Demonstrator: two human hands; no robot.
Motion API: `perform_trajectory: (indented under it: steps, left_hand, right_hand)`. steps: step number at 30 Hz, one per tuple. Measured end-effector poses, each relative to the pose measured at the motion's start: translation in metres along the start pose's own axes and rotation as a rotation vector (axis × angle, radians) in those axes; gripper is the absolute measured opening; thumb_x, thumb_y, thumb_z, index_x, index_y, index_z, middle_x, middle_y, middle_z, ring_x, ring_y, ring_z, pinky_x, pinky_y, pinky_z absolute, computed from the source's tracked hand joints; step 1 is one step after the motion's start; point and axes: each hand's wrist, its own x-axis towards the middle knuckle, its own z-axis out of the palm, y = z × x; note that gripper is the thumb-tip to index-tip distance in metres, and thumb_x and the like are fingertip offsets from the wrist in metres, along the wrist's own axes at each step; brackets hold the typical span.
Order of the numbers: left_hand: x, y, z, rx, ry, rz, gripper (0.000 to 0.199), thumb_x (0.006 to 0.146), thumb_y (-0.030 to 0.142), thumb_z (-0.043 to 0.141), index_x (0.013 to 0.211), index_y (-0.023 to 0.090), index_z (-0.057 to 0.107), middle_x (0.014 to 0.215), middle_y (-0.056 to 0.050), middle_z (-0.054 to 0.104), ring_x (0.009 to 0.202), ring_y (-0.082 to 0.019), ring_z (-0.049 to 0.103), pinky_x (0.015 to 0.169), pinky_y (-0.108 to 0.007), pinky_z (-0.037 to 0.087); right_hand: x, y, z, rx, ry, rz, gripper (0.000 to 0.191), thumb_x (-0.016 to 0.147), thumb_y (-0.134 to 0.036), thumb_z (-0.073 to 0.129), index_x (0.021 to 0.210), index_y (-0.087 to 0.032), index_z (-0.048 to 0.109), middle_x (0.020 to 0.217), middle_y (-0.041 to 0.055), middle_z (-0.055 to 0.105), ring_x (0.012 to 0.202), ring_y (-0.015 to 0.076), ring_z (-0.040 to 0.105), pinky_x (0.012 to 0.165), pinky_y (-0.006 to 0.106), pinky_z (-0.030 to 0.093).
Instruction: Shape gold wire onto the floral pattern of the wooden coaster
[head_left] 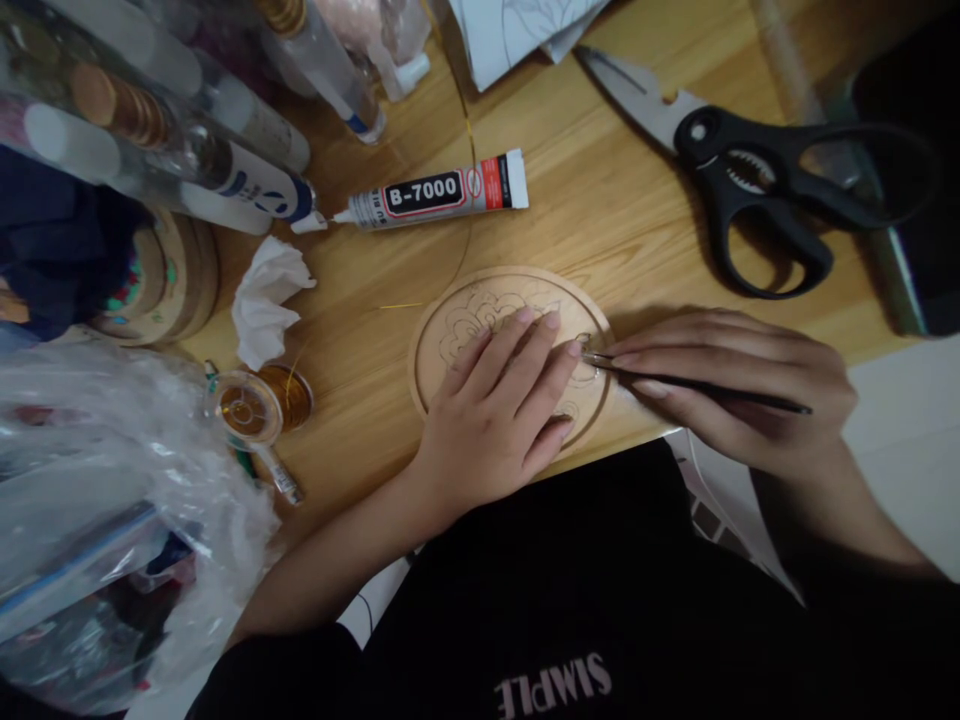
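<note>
A round wooden disc (429, 375) with a raised rim and a line-drawn flower pattern lies at the table's front edge. My left hand (499, 410) rests on it, fingers spread and palm down, covering much of the pattern. At the disc's right side my right hand (742, 385) pinches dark tweezers (697, 383), whose metal tips touch the pattern beside my left index fingertip. Whether anything sits between the tips is too small to tell. A thin golden wire (401, 305) shows just left of the disc.
Behind the disc lies a B-7000 glue tube (435, 195). Black-handled scissors (750, 170) and a dark phone-like object (915, 190) are at the right. Leftward are a spool of golden wire (295, 397), crumpled tissue (268, 300), clear bottles (255, 180) and a plastic bag (127, 430). Paper (517, 30) lies at the back.
</note>
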Motion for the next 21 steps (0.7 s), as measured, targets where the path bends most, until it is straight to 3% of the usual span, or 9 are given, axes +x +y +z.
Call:
perform_trajectory:
  steps: [7, 21]
  left_hand:
    - [-0.0004, -0.0001, 0.0009, -0.018, 0.004, 0.0, 0.049, 0.095, 0.037, 0.053, 0.135, 0.01, 0.053, 0.141, -0.015, 0.055, 0.135, -0.031, 0.048, 0.111, -0.044, 0.038]
    - [0.0004, 0.0005, 0.0004, 0.004, 0.004, 0.004, 0.048, 0.095, 0.037, 0.052, 0.134, 0.009, 0.054, 0.141, -0.015, 0.056, 0.133, -0.032, 0.05, 0.11, -0.045, 0.04]
  right_hand:
    - [-0.0015, 0.0017, -0.0011, 0.055, -0.021, -0.023, 0.046, 0.077, -0.003, 0.071, 0.119, -0.021, 0.069, 0.103, 0.0063, 0.074, 0.095, 0.0216, 0.071, 0.083, 0.039, 0.061]
    - [-0.0003, 0.0017, 0.0002, 0.062, -0.022, -0.038, 0.055, 0.076, -0.002, 0.07, 0.124, -0.026, 0.066, 0.105, 0.0051, 0.074, 0.096, 0.0221, 0.071, 0.083, 0.041, 0.062]
